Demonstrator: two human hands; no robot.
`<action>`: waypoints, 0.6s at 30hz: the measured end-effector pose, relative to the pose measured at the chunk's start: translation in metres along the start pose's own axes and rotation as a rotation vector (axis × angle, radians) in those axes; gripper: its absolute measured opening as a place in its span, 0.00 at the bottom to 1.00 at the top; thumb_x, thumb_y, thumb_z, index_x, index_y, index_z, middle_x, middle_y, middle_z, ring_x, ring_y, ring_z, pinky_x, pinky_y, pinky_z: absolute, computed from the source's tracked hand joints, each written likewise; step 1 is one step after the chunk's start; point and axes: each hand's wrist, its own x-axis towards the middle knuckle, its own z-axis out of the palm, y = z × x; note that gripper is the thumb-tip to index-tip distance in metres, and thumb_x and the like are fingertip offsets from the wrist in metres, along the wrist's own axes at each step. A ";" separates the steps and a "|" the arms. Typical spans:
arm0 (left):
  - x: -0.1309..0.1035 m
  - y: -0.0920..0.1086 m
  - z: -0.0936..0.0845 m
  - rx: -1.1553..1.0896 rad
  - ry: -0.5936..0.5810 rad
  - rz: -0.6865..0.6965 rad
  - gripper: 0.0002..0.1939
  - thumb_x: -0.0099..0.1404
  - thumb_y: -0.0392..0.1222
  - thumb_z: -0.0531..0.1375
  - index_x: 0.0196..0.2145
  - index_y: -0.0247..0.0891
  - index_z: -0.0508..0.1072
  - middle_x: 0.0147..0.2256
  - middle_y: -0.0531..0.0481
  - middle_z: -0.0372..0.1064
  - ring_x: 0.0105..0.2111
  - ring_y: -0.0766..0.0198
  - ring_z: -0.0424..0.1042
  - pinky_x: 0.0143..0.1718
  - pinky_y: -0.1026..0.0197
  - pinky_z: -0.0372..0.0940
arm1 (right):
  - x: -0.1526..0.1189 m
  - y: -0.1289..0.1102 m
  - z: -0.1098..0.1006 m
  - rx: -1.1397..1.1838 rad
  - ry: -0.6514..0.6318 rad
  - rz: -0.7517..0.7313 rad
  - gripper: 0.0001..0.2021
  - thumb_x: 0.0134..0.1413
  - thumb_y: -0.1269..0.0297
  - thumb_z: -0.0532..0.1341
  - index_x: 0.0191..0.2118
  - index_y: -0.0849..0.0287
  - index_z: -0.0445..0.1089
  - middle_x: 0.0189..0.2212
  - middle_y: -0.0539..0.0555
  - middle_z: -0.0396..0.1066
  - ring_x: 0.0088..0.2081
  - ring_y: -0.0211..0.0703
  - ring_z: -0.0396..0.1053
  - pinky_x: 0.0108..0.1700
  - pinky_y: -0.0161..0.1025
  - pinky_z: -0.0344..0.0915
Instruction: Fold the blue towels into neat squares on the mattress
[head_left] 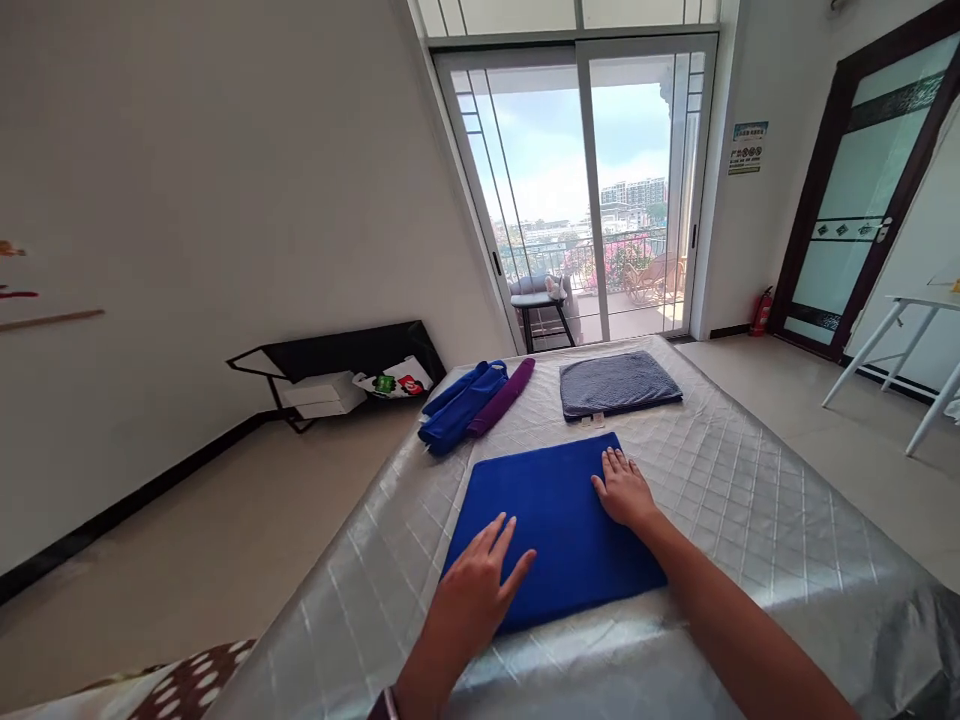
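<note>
A folded blue cloth lies flat on the quilted silver mattress in front of me. Over its left edge is my left hand, with fingers spread; whether it presses on the cloth I cannot tell. My right hand rests flat near the far right corner of the cloth, fingers stretched out. Neither hand grips anything. Beyond the blue cloth lies a folded grey cloth with a dark blue underside and small white tags. To its left are a rolled blue cloth and a rolled purple cloth, side by side.
A black low rack with white boxes stands against the left wall. Behind the mattress are a dark stool and glass sliding doors. At right stand a white table and a fire extinguisher.
</note>
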 end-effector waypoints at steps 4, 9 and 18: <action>0.071 0.066 0.013 -0.076 0.002 0.227 0.27 0.75 0.57 0.48 0.61 0.39 0.71 0.61 0.41 0.70 0.61 0.54 0.69 0.61 0.50 0.66 | 0.001 0.001 0.003 -0.011 0.047 -0.010 0.32 0.71 0.55 0.41 0.74 0.68 0.45 0.73 0.61 0.42 0.74 0.46 0.37 0.72 0.47 0.37; 0.128 0.107 0.054 -0.093 -0.018 0.297 0.26 0.78 0.50 0.44 0.63 0.34 0.67 0.63 0.37 0.66 0.66 0.53 0.61 0.64 0.46 0.62 | 0.003 0.006 0.010 -0.066 0.054 -0.057 0.30 0.70 0.62 0.43 0.73 0.66 0.46 0.73 0.60 0.42 0.74 0.47 0.38 0.72 0.48 0.39; 0.113 0.048 0.077 -0.043 -0.196 0.205 0.33 0.77 0.56 0.38 0.69 0.35 0.58 0.69 0.38 0.53 0.70 0.51 0.51 0.69 0.43 0.51 | 0.002 0.001 0.006 0.017 0.041 -0.011 0.32 0.71 0.56 0.42 0.74 0.66 0.45 0.73 0.59 0.40 0.74 0.48 0.37 0.72 0.49 0.34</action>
